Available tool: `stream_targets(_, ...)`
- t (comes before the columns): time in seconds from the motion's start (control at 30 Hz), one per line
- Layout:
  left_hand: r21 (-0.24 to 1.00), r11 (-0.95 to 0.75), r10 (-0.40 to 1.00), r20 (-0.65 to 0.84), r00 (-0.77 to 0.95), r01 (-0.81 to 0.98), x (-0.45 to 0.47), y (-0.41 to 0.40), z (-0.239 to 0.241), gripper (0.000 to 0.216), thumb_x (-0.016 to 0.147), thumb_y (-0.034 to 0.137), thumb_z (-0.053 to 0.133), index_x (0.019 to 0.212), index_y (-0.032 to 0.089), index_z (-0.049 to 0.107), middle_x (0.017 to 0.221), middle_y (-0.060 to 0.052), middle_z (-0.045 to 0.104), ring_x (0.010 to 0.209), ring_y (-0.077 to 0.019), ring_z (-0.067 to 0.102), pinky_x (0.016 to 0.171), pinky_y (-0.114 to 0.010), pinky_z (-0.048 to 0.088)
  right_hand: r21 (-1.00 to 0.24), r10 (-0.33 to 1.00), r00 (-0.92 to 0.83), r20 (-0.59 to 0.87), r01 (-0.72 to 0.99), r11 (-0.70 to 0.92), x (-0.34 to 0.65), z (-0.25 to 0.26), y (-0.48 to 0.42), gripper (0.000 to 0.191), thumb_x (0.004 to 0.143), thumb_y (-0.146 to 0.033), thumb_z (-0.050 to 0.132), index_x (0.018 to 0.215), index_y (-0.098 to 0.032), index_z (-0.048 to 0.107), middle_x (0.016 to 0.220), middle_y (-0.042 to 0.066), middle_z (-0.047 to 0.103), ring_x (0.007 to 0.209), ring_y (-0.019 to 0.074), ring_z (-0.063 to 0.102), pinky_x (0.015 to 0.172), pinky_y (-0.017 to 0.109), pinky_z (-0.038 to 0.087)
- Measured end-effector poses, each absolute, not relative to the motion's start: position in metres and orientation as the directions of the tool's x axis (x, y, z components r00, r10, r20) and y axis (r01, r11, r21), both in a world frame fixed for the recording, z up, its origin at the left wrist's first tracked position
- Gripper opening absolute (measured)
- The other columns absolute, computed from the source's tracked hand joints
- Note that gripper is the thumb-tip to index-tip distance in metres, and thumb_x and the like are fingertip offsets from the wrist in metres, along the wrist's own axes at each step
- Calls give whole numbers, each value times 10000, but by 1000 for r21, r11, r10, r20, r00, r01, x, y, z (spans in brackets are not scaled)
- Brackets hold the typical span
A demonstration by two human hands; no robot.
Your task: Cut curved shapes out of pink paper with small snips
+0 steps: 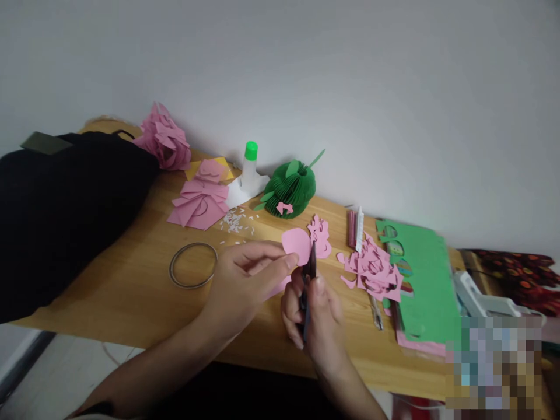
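Note:
My left hand [247, 274] pinches a pink paper piece [297, 245] with a rounded edge, held just above the wooden table [131, 291]. My right hand [312, 312] is closed round dark scissors [308, 274], whose blades meet the lower edge of that paper. Both hands are at the table's near middle. Behind the paper lies a small pink cut-out [321, 233], partly hidden by it.
A heap of pink scraps [371, 268] lies to the right beside green sheets [420, 274]. A metal ring [193, 265], folded pink paper [201, 201], a glue bottle [249, 166], a green paper ball [291, 186], a pink paper flower [164, 137] and a black bag [61, 210] are nearby.

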State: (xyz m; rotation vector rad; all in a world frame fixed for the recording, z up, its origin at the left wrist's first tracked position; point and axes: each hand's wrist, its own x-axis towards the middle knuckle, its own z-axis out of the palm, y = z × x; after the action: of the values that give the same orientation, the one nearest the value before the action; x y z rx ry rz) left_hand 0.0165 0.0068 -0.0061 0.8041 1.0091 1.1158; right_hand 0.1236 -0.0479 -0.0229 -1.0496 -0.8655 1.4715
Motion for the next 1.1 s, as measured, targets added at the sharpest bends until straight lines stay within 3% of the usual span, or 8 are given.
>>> stream_targets(0.67, 911, 276, 961, -259, 96, -307, 16, 7, -6, 64, 668, 225, 738, 604, 219, 737, 550, 27, 677, 515, -103, 594, 471, -187, 468, -894, 990, -49, -135, -426, -143, 121, -26, -47, 366, 982, -511, 429, 772, -213, 458, 513, -111, 343, 327, 26, 244, 302, 125, 186)
stream_targets(1.1, 936, 203, 967, -147, 207, -287, 4, 20, -15, 73, 634, 144, 735, 596, 207, 731, 607, 10, 710, 577, -116, 621, 548, -198, 501, -895, 979, -109, -174, -397, -203, 129, -24, -46, 403, 951, -568, 455, 749, -220, 429, 499, -117, 337, 311, 29, 225, 287, 146, 174)
